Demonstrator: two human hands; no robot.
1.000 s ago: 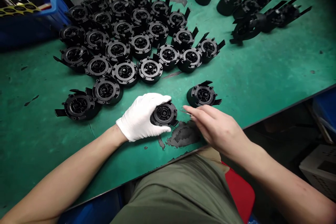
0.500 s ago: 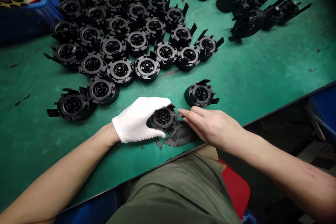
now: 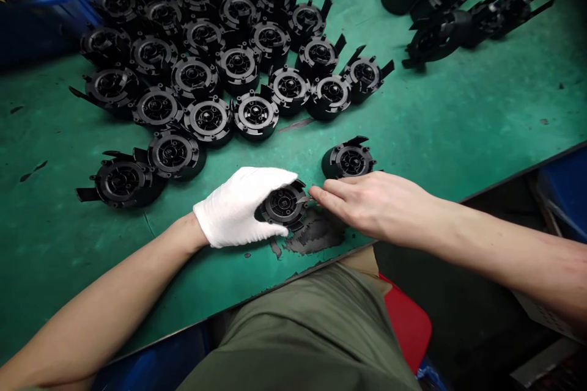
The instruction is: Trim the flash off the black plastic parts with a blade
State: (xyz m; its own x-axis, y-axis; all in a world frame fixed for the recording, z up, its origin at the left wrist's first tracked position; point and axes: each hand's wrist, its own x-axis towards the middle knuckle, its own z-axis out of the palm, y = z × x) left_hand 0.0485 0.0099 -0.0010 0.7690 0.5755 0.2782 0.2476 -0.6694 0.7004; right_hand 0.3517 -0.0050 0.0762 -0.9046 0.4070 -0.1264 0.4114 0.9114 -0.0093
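My left hand (image 3: 243, 206), in a white glove, is closed around a round black plastic housing (image 3: 283, 204) near the table's front edge. The ringed face of the housing points up at me. My bare right hand (image 3: 362, 200) pinches a small thin metal blade (image 3: 303, 199), whose tip reaches the right side of the housing's rim. Most of this tool is hidden by my fingers. Just behind my right hand stands another black housing (image 3: 352, 160) with upright tabs, its lower edge partly covered by the hand.
Several like housings (image 3: 238, 64) stand packed together at the back left of the green table (image 3: 440, 116). More black parts (image 3: 440, 36) with long prongs are at the back right. A blue crate (image 3: 68, 6) is at the far left. Worn dark patches mark the tabletop.
My right hand and forearm have swung slightly upward, now overlapping the housing behind. The blade stays at the rim. My left hand keeps its hold; the view has shifted a little.
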